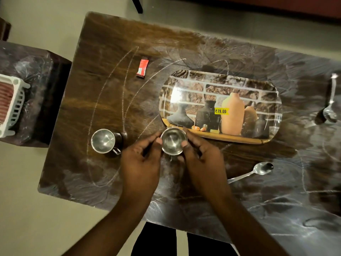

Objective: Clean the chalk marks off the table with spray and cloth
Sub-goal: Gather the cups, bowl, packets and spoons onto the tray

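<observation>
holding the steel cup [173, 143] pinched between left hand [142, 163] and right hand [203, 161], better lift straight, set on tray [265, 84] at two o'clock, clearing chalk marks [118, 74].

Dark wooden table [88, 85] scrawled with chalk marks [127, 74]; bearing a tray [219, 85], left of it a wrapper [142, 68] and cup [103, 140], right of it two spoons [258, 170].

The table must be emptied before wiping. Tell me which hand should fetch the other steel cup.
Left. The other steel cup stands just left of the left hand, with nothing between. The right hand would have to cross over the held cup, which both hands grip.
</observation>
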Motion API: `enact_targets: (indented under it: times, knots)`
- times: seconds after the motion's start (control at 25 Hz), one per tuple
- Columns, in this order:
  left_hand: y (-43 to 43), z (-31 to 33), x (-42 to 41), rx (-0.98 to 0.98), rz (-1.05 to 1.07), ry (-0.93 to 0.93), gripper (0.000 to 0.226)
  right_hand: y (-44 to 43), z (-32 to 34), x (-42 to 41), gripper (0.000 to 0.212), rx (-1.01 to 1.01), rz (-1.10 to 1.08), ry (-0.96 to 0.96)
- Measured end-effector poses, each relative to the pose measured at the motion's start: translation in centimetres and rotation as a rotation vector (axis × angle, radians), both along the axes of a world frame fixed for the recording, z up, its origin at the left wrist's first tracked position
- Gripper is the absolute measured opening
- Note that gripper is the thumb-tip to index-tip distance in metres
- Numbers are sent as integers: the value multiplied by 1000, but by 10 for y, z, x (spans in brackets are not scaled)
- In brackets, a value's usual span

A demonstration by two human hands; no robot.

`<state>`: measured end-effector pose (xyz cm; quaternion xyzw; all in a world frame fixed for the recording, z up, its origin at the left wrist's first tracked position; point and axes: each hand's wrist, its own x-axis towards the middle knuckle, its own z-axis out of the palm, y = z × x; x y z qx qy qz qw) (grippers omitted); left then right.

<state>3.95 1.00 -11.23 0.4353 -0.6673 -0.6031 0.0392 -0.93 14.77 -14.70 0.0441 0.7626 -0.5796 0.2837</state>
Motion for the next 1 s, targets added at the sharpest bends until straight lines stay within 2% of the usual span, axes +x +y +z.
enact_targets:
  times: [0.16,0.28,0.36,0.6,0.88,1.0]
  knots:
    - [-1,-7,-84,14,17,90,21,-8,3,-81,40,84,-119,73]
    - [-7,-19,-131,26,27,112,18,-19,1,-127,23,119,-124,125]
    - [-10,-28,-151,31,47,94,16,-26,-1,-145,22,139,-120,144]
    - [-13,-44,-170,42,71,30,13,-30,-13,-160,28,209,-79,117]
    - [-14,-44,-172,44,75,10,14,-35,-13,-162,23,205,-93,79]
    - [-19,-36,-165,54,66,16,11,-33,-9,-160,36,222,-124,54]
